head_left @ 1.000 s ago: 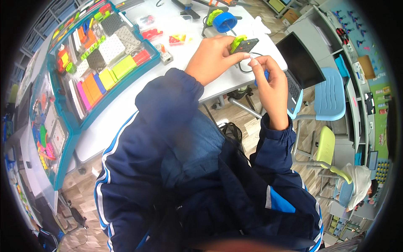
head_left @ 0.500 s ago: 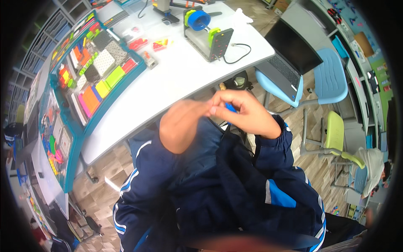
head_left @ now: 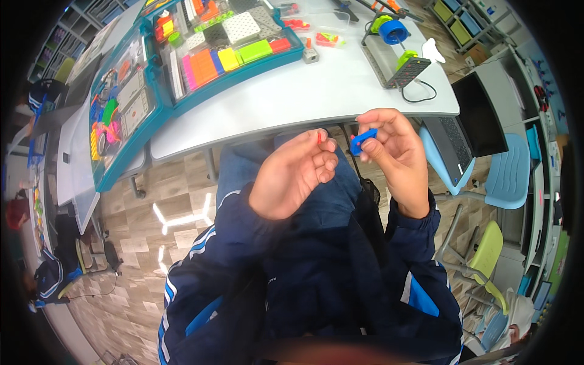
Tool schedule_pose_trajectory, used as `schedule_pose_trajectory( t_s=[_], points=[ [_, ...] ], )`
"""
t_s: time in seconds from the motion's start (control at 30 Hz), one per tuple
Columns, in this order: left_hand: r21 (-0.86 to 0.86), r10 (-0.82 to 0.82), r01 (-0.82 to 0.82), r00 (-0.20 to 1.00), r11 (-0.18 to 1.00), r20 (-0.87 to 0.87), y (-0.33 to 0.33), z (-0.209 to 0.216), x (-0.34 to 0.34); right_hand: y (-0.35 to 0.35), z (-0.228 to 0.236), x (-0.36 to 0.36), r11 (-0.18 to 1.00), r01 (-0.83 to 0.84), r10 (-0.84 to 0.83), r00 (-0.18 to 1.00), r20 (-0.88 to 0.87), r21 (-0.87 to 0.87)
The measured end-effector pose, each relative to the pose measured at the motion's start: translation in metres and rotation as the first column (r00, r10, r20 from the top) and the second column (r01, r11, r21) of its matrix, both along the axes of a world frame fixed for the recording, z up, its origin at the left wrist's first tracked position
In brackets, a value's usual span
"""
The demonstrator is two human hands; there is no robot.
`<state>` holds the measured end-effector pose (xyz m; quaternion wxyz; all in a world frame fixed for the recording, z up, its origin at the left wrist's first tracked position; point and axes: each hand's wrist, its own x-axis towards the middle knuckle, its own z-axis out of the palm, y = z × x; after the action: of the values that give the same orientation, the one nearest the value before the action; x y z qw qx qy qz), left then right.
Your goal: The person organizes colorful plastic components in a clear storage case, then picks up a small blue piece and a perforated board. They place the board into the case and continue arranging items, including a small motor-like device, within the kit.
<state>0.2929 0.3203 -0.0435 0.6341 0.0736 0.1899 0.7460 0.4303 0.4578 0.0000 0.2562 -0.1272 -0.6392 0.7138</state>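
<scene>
Pinching a slim red plastic piece (head_left: 319, 139) in the left grip (head_left: 293, 173), a flat blue plastic piece (head_left: 364, 140) in the right grip (head_left: 396, 161), above the denim-covered lap (head_left: 240, 164), possibly risking a drop if pinched too loosely.

Navy jacket (head_left: 316, 286), white-and-blue striped sleeves (head_left: 222, 243)
</scene>
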Motion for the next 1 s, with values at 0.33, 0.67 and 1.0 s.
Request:
schedule_pose_trajectory(
  t_s=[0.33, 0.67, 1.0],
  points=[
    [0.001, -0.089, 0.089, 0.995, 0.996, 0.041, -0.012, -0.018, -0.001, -0.012, -0.013, -0.019, 0.995, -0.035, 0.026, 0.995, 0.092, 0.097],
    [-0.102, 0.025, -0.061, 0.948, 0.993, -0.317, -0.01, -0.023, 0.003, -0.006, -0.029, -0.026, 0.992, -0.12, 0.128, 0.967, 0.219, -0.049],
    [-0.078, 0.218, -0.304, 0.818, 0.949, -0.532, -0.009, -0.024, 0.01, -0.006, -0.035, -0.026, 0.978, -0.145, 0.177, 0.957, 0.228, -0.152]
  ],
)
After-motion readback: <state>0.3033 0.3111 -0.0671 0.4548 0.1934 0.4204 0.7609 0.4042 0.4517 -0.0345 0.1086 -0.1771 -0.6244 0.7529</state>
